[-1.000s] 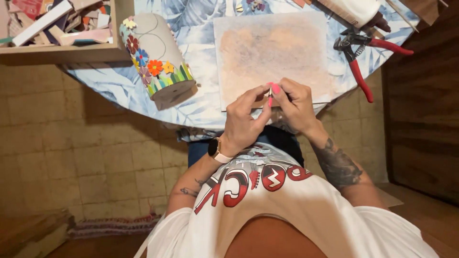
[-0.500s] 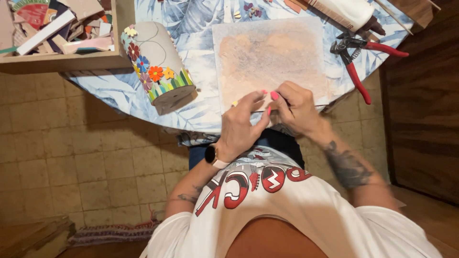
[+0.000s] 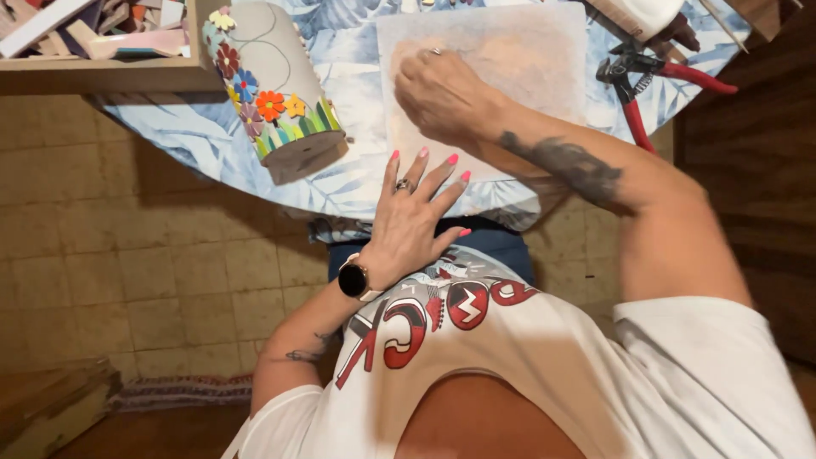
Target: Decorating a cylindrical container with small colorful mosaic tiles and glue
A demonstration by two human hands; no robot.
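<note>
right hand on the board, left hand spread at the counter edge

right hand (image 3: 438, 93) lies curled, knuckles up, on the pale board (image 3: 527, 59), grip hidden; left hand (image 3: 416, 212) rests fingers apart, holding nothing, likely to steady. flowered cylinder (image 3: 272, 85) on its side at left, red pliers (image 3: 646, 85) at right, no labels seen.

Board (image 3: 544, 59) lying on counter (image 3: 204, 140), centre. Cylinder (image 3: 272, 89) lying on its side left of board; pliers (image 3: 646, 93) lying right of it. Tray (image 3: 102, 75) sitting far left.
</note>
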